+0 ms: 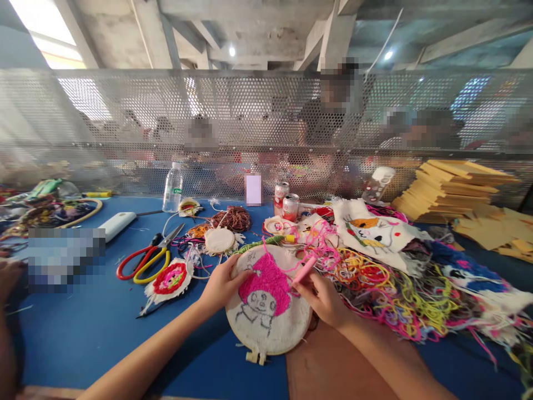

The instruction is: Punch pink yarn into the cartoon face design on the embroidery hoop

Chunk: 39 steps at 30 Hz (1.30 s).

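Observation:
An embroidery hoop (pixel 254 339) with white cloth stands tilted toward me in the middle. On the cloth, pink yarn loops (pixel 266 280) fill the hood of a drawn cartoon figure, whose face and body are only outlined. My left hand (pixel 227 283) grips the hoop's left rim, thumb on the cloth. In my right hand (pixel 322 297) is a pink punch needle (pixel 305 269), held at the hoop's right side; its tip is too small to make out. A strand of pink yarn (pixel 272 256) runs across the top of the cloth.
Red-and-yellow scissors (pixel 152 258) and a round red patch (pixel 170 279) lie left. Tangled yarn (pixel 391 294) heaps right, below stacked yellow pads (pixel 449 189). Behind stand a water bottle (pixel 172 189), two cans (pixel 290 207) and a perforated metal screen (pixel 258 105). A person's arm (pixel 8 328) shows far left.

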Motion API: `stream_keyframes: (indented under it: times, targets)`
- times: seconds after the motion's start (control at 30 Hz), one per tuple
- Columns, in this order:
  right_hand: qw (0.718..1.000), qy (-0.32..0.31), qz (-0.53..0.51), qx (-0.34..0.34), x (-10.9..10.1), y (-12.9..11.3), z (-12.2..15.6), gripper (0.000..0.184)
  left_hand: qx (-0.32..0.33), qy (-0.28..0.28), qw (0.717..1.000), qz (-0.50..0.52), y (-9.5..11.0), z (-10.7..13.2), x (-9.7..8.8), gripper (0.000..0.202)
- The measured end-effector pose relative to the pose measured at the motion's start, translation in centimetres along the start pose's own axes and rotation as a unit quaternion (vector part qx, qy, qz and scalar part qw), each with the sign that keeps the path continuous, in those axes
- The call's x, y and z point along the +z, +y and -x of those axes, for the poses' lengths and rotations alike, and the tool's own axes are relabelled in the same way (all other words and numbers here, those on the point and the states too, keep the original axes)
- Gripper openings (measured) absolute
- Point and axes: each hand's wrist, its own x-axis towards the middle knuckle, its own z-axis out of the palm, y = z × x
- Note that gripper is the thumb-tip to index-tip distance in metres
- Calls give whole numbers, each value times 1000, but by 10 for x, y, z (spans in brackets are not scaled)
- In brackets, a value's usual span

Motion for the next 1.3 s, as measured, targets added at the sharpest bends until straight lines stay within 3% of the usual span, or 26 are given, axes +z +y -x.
stream_keyframes:
  times: [0.4, 0.87, 1.1, 1.3]
  targets:
    - [999, 17, -49, 1, -2, 5, 3, 22, 3, 2, 1000, -3, -1, 1, 1, 41]
    - [998, 8, 0, -56, -4, 10, 4, 19, 3, 3, 1000, -10, 1, 1, 0, 38]
    - [987, -2, 71, -144, -3, 12, 1, 17, 6, 5, 1000, -6, 3, 2, -1, 40]
    - [983, -56, 116, -131, -5, 2, 0, 16, 2, 13, 1000, -17, 5, 3, -2, 40]
